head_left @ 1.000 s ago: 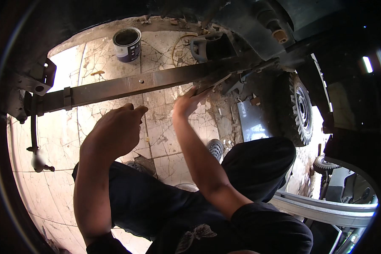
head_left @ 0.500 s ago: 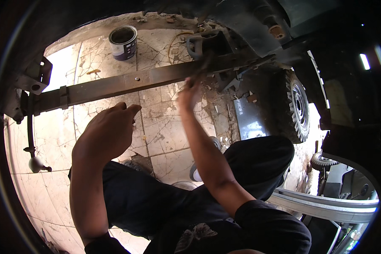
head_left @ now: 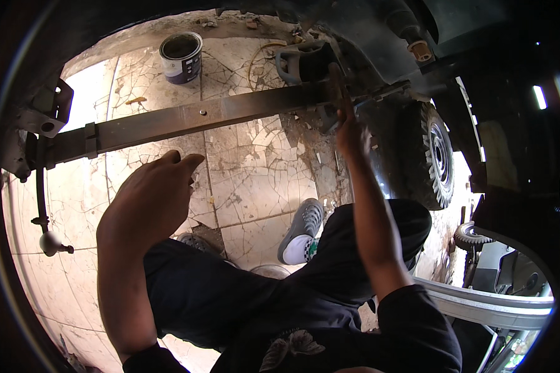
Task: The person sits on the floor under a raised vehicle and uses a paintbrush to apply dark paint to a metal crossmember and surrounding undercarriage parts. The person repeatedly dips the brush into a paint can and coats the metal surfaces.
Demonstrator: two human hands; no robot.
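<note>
Gripping a dark tool [head_left: 337, 86] at two o'clock, the right hand [head_left: 354, 135] is closed. At nine, the left hand [head_left: 158, 191] curls loosely, contents unclear, near the metal beam [head_left: 168, 125] spanning nine to one.

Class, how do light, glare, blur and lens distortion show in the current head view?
Head view: the tiled floor glares white at upper left; head view: the left hand is in shade, the right hand slightly blurred; head view: the silvery rail bows near the right rim, probably fisheye distortion.
</note>
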